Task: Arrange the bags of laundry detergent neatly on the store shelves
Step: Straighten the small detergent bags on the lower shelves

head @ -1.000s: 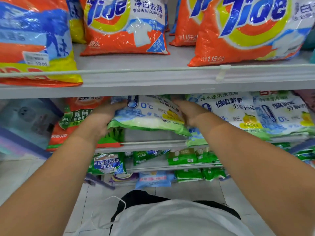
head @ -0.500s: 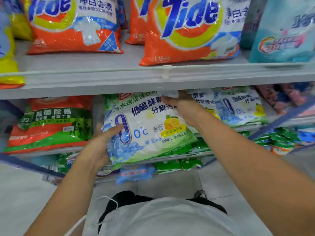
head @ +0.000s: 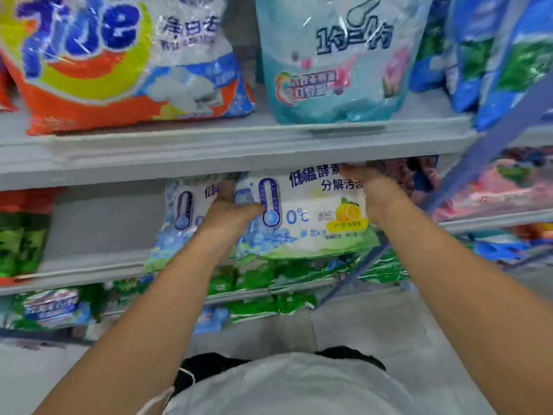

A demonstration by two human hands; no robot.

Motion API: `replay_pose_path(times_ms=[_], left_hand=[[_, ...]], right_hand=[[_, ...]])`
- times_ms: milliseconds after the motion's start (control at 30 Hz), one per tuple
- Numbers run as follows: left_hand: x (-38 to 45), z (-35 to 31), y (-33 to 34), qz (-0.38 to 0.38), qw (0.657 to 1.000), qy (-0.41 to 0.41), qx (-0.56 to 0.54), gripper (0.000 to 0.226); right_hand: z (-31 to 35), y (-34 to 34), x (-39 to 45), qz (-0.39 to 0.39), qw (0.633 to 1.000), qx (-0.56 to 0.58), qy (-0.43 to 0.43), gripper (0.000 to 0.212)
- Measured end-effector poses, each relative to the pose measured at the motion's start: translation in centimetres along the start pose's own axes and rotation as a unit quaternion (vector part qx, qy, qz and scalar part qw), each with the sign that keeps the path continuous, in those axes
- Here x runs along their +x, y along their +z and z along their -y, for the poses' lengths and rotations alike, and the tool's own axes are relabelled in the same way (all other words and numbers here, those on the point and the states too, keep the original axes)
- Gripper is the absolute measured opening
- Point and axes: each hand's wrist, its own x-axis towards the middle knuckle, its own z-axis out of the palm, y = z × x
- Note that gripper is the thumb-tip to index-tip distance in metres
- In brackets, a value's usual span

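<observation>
Holding a white-and-green detergent bag [head: 302,217] upright on the middle shelf [head: 98,265].

My left hand [head: 230,217] grips its left edge, my right hand [head: 374,193] its top right corner; a matching bag [head: 182,214] stands just left.

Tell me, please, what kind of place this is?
Most likely a shop's laundry aisle: tiered grey shelves hold an orange Tide bag, a teal detergent bag and many similar packs, stacked like goods for sale.
</observation>
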Motion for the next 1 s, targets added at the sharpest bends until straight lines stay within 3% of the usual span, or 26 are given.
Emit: replay_pose_path(times_ms=[33, 133, 200, 267, 333, 400, 467, 500, 567, 600, 733, 800, 867, 1000], left_hand=[[0.4, -0.7, 1.9, -0.01, 1.0, -0.01, -0.016, 0.049], [2.4, -1.8, 6.3, -0.038, 0.999, -0.002, -0.028, 0.024], [3.8, -2.0, 7.8, -0.048, 0.999, 0.002, 0.024, 0.005], [4.8, -2.4, 8.7, -0.022, 0.991, -0.009, 0.134, 0.024], [4.9, -2.6, 8.9, -0.005, 0.967, -0.003, 0.253, 0.037], [3.9, -2.6, 7.7, -0.074, 0.944, 0.014, 0.32, 0.038], [2.7, -0.8, 5.3, -0.156, 0.933, 0.047, 0.322, 0.049], [2.2, 0.7, 3.8, -0.162, 0.909, 0.061, 0.38, 0.059], [2.1, 3.9, 1.3, -0.095, 0.856, 0.023, 0.508, 0.073], [2.4, 5.0, 0.7, -0.063, 0.85, -0.01, 0.522, 0.076], [4.0, 6.0, 1.4, -0.058, 0.837, -0.007, 0.544, 0.079], [5.2, 5.7, 1.5, -0.067, 0.831, -0.002, 0.552, 0.079], [6.5, 4.9, 1.2, -0.067, 0.837, -0.008, 0.543, 0.077], [7.1, 4.4, 0.3, -0.039, 0.851, -0.006, 0.524, 0.071]], right_hand=[[-0.1, -1.7, 1.4, -0.015, 0.999, -0.033, 0.018, 0.012], [0.5, -4.2, 3.3, -0.019, 0.971, -0.239, 0.006, 0.02], [0.7, -4.6, 4.8, 0.035, 0.94, -0.337, -0.027, 0.031], [-1.3, -5.4, 9.6, 0.095, 0.893, -0.438, -0.038, 0.043], [-2.0, -3.8, 10.0, 0.126, 0.828, -0.546, 0.002, 0.039], [-2.5, -2.5, 9.7, 0.094, 0.768, -0.626, -0.095, 0.064], [-1.9, -1.2, 7.3, 0.034, 0.757, -0.642, -0.117, 0.091], [-1.6, -0.4, 6.1, 0.026, 0.737, -0.661, -0.139, 0.096], [-2.3, -0.5, 6.2, 0.022, 0.717, -0.679, -0.157, 0.096], [-2.7, -0.4, 6.2, 0.022, 0.716, -0.679, -0.159, 0.092], [-4.0, 1.0, 5.7, -0.014, 0.695, -0.691, -0.197, 0.096], [-4.1, 1.4, 6.1, -0.027, 0.702, -0.685, -0.191, 0.091], [-3.4, 2.4, 6.8, -0.042, 0.709, -0.679, -0.188, 0.087], [-3.8, 5.8, 5.0, -0.077, 0.679, -0.717, -0.136, 0.078]])
